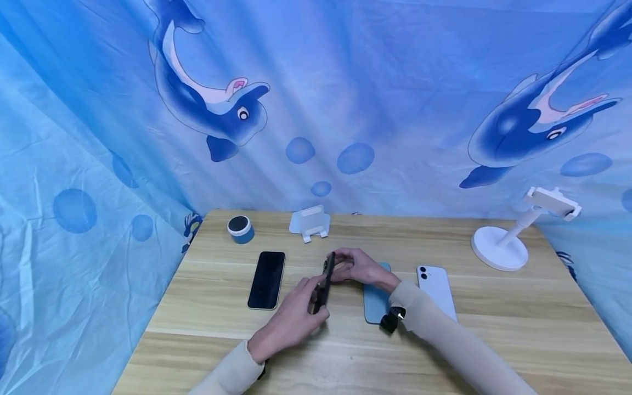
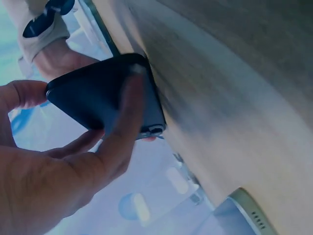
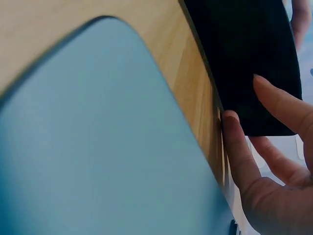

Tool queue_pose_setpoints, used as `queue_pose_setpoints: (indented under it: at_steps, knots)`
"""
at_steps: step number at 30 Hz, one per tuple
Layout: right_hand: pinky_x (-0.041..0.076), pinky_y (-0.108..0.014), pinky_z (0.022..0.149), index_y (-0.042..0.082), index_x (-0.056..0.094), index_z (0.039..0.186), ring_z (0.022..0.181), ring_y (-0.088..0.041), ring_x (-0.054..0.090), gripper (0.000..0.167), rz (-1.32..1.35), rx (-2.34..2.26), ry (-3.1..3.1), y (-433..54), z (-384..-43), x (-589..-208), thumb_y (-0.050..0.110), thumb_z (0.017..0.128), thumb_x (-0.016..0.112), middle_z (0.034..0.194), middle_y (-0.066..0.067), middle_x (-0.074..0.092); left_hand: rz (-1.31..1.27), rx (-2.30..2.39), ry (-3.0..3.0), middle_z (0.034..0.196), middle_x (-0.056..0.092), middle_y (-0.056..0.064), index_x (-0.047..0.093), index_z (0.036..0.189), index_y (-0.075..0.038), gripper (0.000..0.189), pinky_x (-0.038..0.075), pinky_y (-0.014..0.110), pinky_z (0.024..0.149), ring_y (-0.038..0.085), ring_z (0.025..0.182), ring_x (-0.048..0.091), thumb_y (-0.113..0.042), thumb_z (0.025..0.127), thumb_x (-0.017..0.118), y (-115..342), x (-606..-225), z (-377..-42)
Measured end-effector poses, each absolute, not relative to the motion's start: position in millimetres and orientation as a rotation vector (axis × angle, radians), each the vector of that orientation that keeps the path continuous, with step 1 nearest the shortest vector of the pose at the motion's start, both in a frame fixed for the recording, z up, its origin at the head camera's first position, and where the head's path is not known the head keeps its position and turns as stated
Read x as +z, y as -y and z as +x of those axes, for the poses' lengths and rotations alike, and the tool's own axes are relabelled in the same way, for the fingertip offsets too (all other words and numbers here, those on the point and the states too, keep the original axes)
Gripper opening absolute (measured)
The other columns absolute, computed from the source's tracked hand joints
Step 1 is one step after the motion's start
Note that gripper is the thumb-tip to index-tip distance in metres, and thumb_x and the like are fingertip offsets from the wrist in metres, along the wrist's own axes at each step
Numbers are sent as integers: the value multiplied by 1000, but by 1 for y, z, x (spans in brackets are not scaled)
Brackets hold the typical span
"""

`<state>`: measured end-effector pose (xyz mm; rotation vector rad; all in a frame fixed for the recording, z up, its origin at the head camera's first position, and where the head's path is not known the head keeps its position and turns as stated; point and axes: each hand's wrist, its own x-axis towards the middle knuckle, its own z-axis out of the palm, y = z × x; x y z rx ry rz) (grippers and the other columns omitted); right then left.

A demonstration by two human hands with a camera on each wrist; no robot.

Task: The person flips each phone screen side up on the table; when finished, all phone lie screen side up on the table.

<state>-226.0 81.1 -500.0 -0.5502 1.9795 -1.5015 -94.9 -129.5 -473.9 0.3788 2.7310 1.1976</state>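
Observation:
A black smartphone (image 1: 323, 285) is held on edge above the middle of the table, between both hands. My left hand (image 1: 291, 318) grips its near end, with the thumb at one edge and a blurred finger across the back in the left wrist view. At the far end my right hand (image 1: 362, 267) pinches it. In the right wrist view, the right thumb lies on the dark face of the smartphone (image 3: 239, 58), while other fingers touch its edge and end. Below the right wrist lies a light blue phone (image 1: 376, 299), partly hidden by the forearm.
Left of the hands, a dark-screened phone (image 1: 266, 280) lies flat on the wooden table (image 1: 355, 356). A white phone (image 1: 437, 288) lies at the right. Behind stand a blue-and-white round jar (image 1: 241, 230), a small white phone stand (image 1: 312, 222) and a tall white phone holder (image 1: 500, 249).

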Motion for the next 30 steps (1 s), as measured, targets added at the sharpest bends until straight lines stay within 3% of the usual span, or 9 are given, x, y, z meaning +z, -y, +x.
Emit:
queue_pose_setpoints:
  at_steps: [5,17,25,30]
  knots:
    - [60,-37,96,-4,51,147,104,-31,77,63,-533,-1548,-1985,-78,-224,-500,3,90,79,133,-27,61,337,1374,-2644,117,63,4,51,152,-12,65,56,32,87,13,99,65,-12,89,67,135,-473,-101]
    - [59,-33,91,6,51,152,102,-29,78,68,-541,-1528,-2046,-72,-217,-500,9,91,80,139,-26,56,258,1526,-2593,116,66,12,49,153,-12,71,57,25,75,13,94,70,-5,85,68,141,-474,-103]
    - [54,-37,92,16,59,147,80,-18,76,67,-534,-1414,-2230,-67,-216,-499,20,86,87,128,-16,65,212,1655,-2542,117,65,17,51,150,-4,68,59,23,73,28,100,72,1,84,70,148,-474,-105]
    - [51,-36,91,18,61,144,71,-15,69,68,-526,-1371,-2290,-64,-214,-500,24,83,90,120,-13,68,152,1639,-2544,115,64,15,53,148,-5,68,57,23,73,26,100,71,1,83,73,152,-475,-108]
